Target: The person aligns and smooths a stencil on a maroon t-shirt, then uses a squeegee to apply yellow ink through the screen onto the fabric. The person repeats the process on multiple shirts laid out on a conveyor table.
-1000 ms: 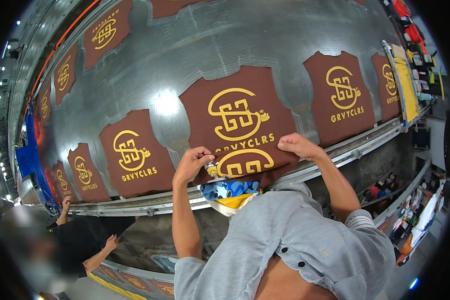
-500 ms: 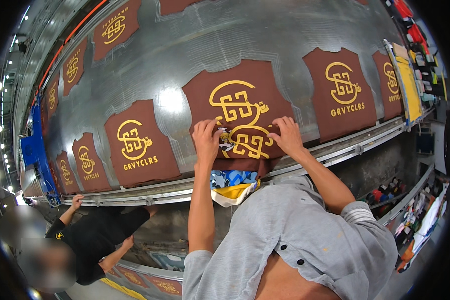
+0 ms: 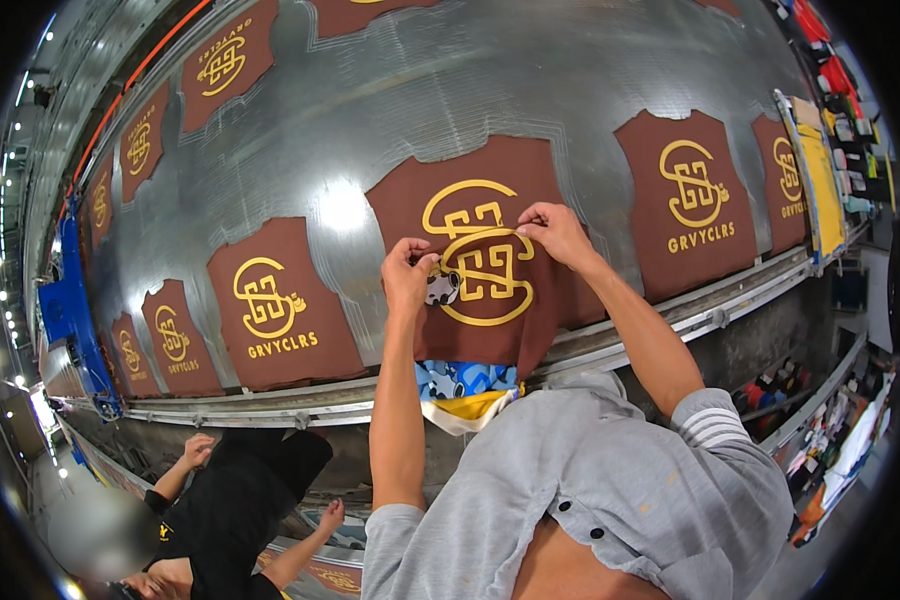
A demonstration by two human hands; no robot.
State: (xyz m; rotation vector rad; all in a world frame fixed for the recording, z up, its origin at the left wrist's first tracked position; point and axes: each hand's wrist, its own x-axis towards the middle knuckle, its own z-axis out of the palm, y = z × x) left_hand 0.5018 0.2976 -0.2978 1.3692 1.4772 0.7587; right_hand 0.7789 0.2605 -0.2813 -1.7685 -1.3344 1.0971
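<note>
A brown cut fabric panel with a yellow printed emblem is held up over the long grey metal table. My left hand pinches its left upper edge and my right hand pinches its right upper edge. The held panel covers the lower part of another brown panel that lies flat on the table. Below my hands a bundle of blue, white and yellow patterned cloth hangs at the table's front edge.
Several more brown printed panels lie on the table, such as one on the left and one on the right. Another person in black stands at lower left by the table rail. Shelves with coloured goods are at right.
My hands have lifted the brown panel farther up and over the panel lying on the table. The person in black has shifted along the table's front at lower left.
</note>
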